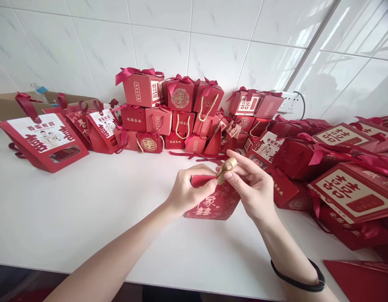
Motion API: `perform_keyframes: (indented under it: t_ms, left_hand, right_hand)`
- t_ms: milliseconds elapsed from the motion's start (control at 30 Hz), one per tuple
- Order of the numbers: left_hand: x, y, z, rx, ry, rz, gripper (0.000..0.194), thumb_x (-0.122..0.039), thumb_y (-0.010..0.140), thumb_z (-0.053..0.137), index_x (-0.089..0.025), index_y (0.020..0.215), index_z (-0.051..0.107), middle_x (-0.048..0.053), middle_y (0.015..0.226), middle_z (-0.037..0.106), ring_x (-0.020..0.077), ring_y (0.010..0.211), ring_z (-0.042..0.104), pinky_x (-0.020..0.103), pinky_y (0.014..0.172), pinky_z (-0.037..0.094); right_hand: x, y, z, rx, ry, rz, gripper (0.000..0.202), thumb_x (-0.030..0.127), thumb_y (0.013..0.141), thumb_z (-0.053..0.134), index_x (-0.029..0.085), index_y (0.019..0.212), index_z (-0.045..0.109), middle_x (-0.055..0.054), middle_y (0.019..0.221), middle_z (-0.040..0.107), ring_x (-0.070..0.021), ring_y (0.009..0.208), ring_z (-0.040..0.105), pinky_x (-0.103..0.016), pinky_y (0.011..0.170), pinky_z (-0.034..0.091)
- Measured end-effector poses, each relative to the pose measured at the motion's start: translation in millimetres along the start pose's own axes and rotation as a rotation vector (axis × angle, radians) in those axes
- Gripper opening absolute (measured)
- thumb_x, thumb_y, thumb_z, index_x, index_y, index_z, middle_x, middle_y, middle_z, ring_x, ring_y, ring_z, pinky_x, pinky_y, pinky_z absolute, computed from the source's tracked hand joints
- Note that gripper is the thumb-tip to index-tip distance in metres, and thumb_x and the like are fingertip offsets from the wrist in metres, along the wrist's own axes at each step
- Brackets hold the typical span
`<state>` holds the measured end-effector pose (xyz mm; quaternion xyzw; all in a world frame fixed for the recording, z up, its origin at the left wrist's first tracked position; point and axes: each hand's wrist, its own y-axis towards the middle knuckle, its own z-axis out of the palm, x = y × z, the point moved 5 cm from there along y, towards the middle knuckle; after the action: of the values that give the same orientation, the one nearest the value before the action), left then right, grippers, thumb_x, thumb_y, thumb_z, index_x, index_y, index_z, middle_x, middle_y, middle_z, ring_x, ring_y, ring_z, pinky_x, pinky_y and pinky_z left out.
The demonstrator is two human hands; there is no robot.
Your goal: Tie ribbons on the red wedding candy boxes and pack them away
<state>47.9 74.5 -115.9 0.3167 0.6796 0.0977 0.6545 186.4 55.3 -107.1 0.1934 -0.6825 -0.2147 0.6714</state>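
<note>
A red gift box (223, 203) with pale lettering stands on the white table in front of me. At its top edge, a gold ribbon (231, 164) forms a loop. My right hand (252, 184) pinches this ribbon between thumb and fingers. My left hand (194, 188) grips the top of the box, its thumb pressed on the front near the ribbon's base and its fingers behind, partly hidden.
Stacked red gift boxes (150, 121) with ribbons and cords line the tiled wall. More boxes (347, 191) crowd the right side. Window-fronted bags (45, 140) and an open cardboard box (5, 105) stand at left. A flat red piece (363, 279) lies at the lower right, near a wall socket strip (290, 102) further back.
</note>
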Motion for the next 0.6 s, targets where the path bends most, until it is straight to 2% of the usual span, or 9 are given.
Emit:
perform_keyframes:
  t_ms: [133,267,433,600]
  left_hand:
    - [1.1,-0.1,1.1,0.005,-0.009,0.001,0.009,-0.023,0.077,0.060,-0.017,0.074,0.067,0.003,0.077,0.066,0.0146,0.070,0.061,0.026,0.065,0.049]
    - [0.4,-0.1,1.8,-0.034,-0.001,0.006,0.012,-0.027,0.078,0.062,-0.017,0.073,0.067,0.004,0.080,0.068,0.0152,0.072,0.063,0.026,0.068,0.050]
    - [-0.3,-1.3,2.1,-0.067,-0.014,0.009,0.010,-0.027,0.077,0.063,-0.017,0.081,0.066,0.003,0.081,0.068,0.0144,0.075,0.063,0.024,0.070,0.050]
    - [-1.8,-1.4,1.7,-0.059,0.004,0.045,0.010,-0.026,0.078,0.063,-0.017,0.075,0.065,0.002,0.075,0.066,0.0135,0.070,0.061,0.025,0.068,0.050]
  right_hand:
    - [-1.6,-1.9,-1.3,-0.075,-0.012,-0.006,0.025,0.027,0.076,0.069,0.028,0.101,0.068,0.002,0.074,0.070,-0.0140,0.071,0.065,-0.028,0.071,0.054]
    - [-1.9,-1.9,-1.7,-0.098,-0.034,0.002,0.010,0.029,0.075,0.070,0.026,0.084,0.071,0.001,0.068,0.068,-0.0163,0.076,0.065,-0.026,0.067,0.053]
    - [-3.1,-0.9,-3.3,-0.126,-0.011,0.014,0.010,0.030,0.071,0.073,0.025,0.080,0.072,0.001,0.072,0.069,-0.0163,0.074,0.065,-0.026,0.064,0.052]
    - [-2.1,-1.1,-1.8,-0.134,0.027,0.007,0.011,0.028,0.068,0.075,0.024,0.078,0.071,0.002,0.066,0.067,-0.0142,0.064,0.063,-0.026,0.059,0.051]
